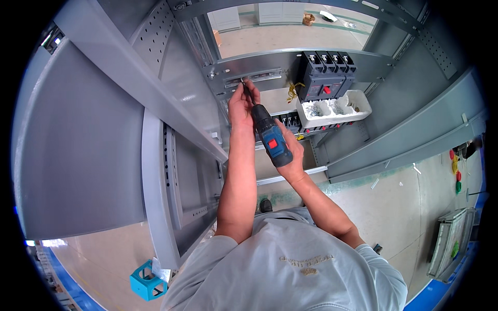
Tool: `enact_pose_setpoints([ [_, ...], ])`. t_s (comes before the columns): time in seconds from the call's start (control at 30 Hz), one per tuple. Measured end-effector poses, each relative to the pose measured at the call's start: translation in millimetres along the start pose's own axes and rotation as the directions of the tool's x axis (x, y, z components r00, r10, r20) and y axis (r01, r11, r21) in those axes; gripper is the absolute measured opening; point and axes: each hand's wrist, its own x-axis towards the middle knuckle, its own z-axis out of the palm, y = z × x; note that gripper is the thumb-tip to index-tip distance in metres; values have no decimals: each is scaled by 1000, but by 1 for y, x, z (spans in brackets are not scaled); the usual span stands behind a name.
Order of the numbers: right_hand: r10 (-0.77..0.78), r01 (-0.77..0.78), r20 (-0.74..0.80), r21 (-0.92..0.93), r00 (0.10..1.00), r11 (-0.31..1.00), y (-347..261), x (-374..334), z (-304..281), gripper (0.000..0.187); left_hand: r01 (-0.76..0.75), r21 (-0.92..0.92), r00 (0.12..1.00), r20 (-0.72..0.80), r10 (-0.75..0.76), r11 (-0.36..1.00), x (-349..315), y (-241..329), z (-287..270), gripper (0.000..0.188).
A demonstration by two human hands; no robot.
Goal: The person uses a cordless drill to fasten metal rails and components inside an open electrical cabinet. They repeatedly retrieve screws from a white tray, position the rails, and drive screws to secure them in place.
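Note:
My right hand (291,150) is wrapped round the grip of a blue and black cordless drill (272,139), which points up and away from me. At the drill's front, my left hand (242,108) has its fingers closed around the dark bit. The bit's tip meets a metal mounting rail (259,76) on the grey crossbar (290,59); any screw there is too small to make out. Right of the rail, a dark grey circuit breaker (328,78) with a red switch is mounted on the crossbar.
Below the breaker, a white foam tray (332,111) holds small hardware in compartments. Yellow wires (293,93) hang beside it. Grey cabinet walls (83,140) enclose my arms on both sides. On the floor stand a turquoise frame (148,282) at left and a grey crate (450,243) at right.

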Motion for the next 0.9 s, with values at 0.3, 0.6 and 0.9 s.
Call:
enact_pose_setpoints([
  [0.3, -31, 31, -10, 0, 999, 1000, -4, 1, 3, 59, 7, -25, 995, 104, -5, 1000, 1, 0, -6, 20],
  [0.6, -144, 135, -87, -95, 986, 986, -21, 1, 21, 65, 35, 16, 998, 46, -36, 999, 5, -16, -26, 41],
  [0.9, -65, 62, -40, -70, 997, 996, -27, 0, 20, 65, -109, 310, 994, 23, 107, 944, -23, -22, -18, 97],
])
